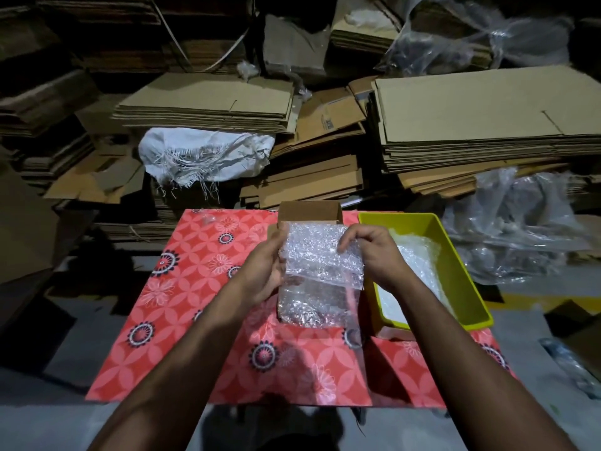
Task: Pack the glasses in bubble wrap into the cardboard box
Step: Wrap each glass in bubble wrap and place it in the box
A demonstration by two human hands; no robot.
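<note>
the worry here is the wrap (320, 255) itself. it's loose and slippery, and a flap of it hangs down toward me over the box (309, 216); i judge that if my pinch slips, the bundle could unroll and whatever is inside could drop out onto the bench (195, 288) or hit the box edge. i can't actually see glasses through the bubbles, so i can't tell how well they're covered or which way they lie. if i push the bundle down with the flap trailing, it may catch on the box wall and pull open. the box looks already lined or partly filled with more bubble wrap near me, so the bundle might sit high and not settle. the bench cloth also hangs past the edge, and a tug on it would shift everything.

my left hand (265, 271) is curled around the left side of the wrap, thumb in front, fingers behind it, gripping. my right hand (364, 255) pinches the upper right part of the wrap, fingertips (344, 245) bent down onto the top layer, thumb underneath as far as i can tell. both hands hold the bundle up just above the open box, which stands in the middle of the bench. the yellow tub (455, 265) with more wrap in it sits just beside the box on my right.
</note>
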